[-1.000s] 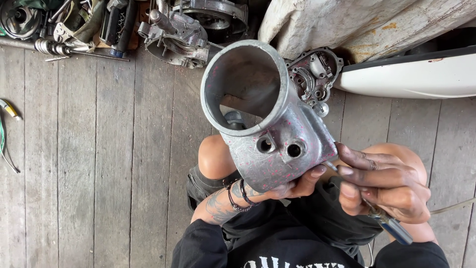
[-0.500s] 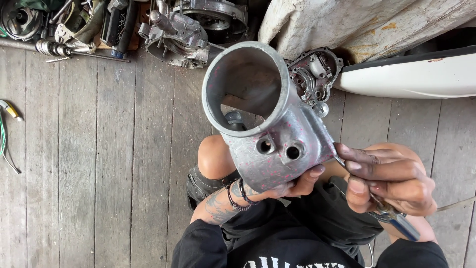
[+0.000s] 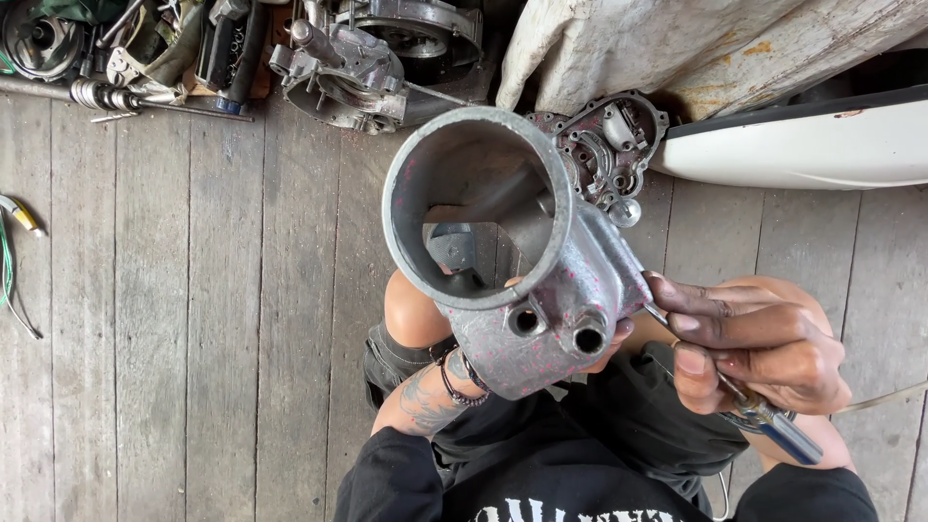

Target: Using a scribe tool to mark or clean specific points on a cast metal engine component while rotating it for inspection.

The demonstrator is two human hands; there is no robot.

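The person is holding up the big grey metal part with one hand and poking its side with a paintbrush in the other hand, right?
Not quite. The left hand does hold up the big grey metal part, but the right hand holds a screwdriver with a blue handle, not a paintbrush. Its thin metal shaft reaches the part's side. The head view shows this.

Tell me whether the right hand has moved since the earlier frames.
Yes. The right hand, holding a screwdriver, has shifted slightly down and right, judged against the white panel.

grey plank floor bears engine parts.
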